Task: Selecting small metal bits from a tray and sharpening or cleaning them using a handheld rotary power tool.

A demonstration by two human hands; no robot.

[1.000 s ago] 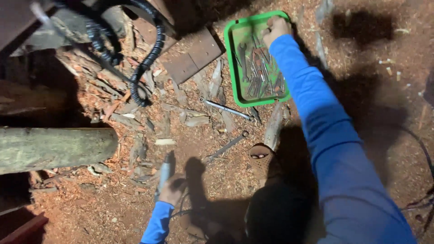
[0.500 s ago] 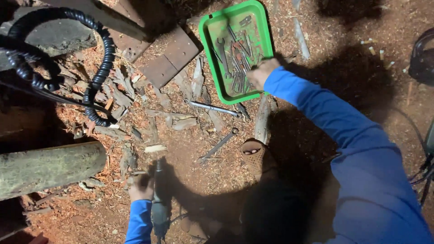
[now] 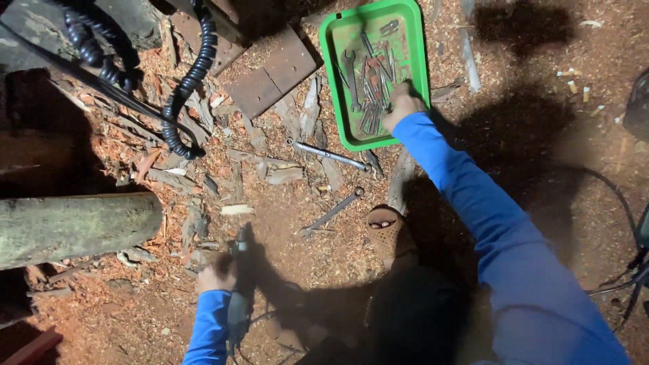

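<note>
While the right hand (image 3: 401, 103) is being held over the near end of the green tray (image 3: 330, 81), its fingers are being curled down among the loose wrenches and bits (image 3: 370, 88); whether anything is already pinched cannot be told. The step in hand is judged to be the picking of a tool out of that heap, and the next move would call for one piece to be singled out and lifted clear without the others being dragged over the rim. The left hand (image 3: 218, 275) is being kept closed around a dark power tool (image 3: 238, 307) at the near left, beside the log (image 3: 78, 226) lying on the sawdust. Two long spanners (image 3: 329, 155) are lying on the chips between tray and sandalled foot (image 3: 387, 231), with a coiled black hose (image 3: 186, 88) at the far left. Compared with half a second ago, the right hand is being seen farther into the tray rather than at its near edge, and the left grip is being kept unchanged.
</note>
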